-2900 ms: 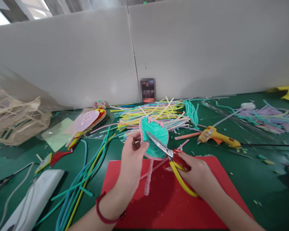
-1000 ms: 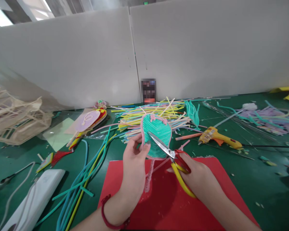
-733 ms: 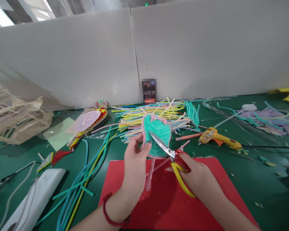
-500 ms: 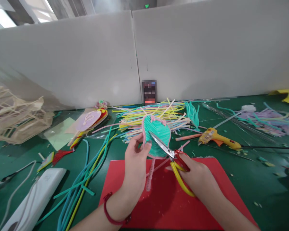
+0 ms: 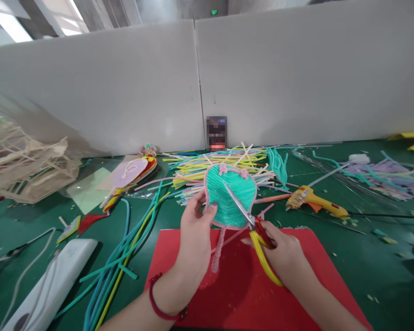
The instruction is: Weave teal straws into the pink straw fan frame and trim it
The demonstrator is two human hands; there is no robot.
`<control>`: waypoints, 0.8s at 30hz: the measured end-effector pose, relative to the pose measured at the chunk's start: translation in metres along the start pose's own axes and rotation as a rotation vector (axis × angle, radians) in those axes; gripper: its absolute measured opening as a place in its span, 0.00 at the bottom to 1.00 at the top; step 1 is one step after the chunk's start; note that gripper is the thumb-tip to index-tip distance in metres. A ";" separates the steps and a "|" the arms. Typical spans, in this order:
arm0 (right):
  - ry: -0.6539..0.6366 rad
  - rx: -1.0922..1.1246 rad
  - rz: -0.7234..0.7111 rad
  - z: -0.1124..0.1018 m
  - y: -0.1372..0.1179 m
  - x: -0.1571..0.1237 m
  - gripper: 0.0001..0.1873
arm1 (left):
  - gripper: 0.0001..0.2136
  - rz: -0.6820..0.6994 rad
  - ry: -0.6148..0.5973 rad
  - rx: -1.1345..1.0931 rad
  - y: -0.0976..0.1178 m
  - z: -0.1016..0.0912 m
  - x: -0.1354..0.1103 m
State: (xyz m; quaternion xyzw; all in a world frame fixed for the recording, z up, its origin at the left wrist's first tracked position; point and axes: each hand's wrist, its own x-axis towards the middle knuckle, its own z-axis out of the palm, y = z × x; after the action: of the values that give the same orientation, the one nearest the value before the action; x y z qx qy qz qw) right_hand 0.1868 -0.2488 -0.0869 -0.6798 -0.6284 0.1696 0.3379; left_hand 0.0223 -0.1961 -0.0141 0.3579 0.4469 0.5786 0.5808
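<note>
My left hand (image 5: 199, 227) pinches the left edge of a small turquoise fan (image 5: 224, 202) with a pink border, two pink bows along its top and a pink handle pointing down. The fan is held up above a red board (image 5: 241, 285). In my right hand (image 5: 283, 250) is a pair of scissors (image 5: 258, 241) with one yellow and one red handle. Their blades look closed and lie in front of the fan's face, the tip near its middle; whether they touch it I cannot tell. A loose pink strip (image 5: 232, 236) runs behind the scissors, beside the fan handle.
Behind the fan lies a heap of coloured strips (image 5: 193, 172). A yellow glue gun (image 5: 317, 202) rests at the right. Leftward are a lilac fan (image 5: 129, 172), long strips (image 5: 124, 257), a white power strip (image 5: 55, 285) and a stick frame (image 5: 27, 165). A phone (image 5: 216, 133) leans against the partition.
The fan has turned to face me more, so it looks wider. Right hand and scissors have shifted slightly right with it. The whole view has moved a little.
</note>
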 end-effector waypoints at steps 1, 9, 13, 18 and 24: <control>-0.006 0.042 0.016 -0.002 0.000 0.001 0.15 | 0.14 0.001 -0.005 0.001 0.000 0.000 0.000; 0.097 0.233 0.200 -0.014 -0.008 0.005 0.16 | 0.11 0.003 -0.039 -0.047 0.004 -0.001 0.000; 0.118 0.446 0.346 -0.016 -0.014 0.005 0.20 | 0.11 -0.055 -0.090 -0.137 0.005 0.000 -0.003; 0.189 0.647 0.422 -0.017 -0.018 0.008 0.20 | 0.12 -0.148 -0.139 -0.182 0.001 0.003 -0.008; 0.169 0.786 0.331 -0.021 -0.022 0.014 0.17 | 0.13 -0.198 -0.176 -0.091 -0.008 0.006 -0.009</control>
State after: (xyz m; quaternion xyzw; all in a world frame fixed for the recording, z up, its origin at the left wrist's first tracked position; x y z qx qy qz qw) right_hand 0.1870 -0.2411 -0.0545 -0.6026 -0.3690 0.3916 0.5894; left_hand 0.0310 -0.2047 -0.0183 0.3348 0.4008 0.5043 0.6877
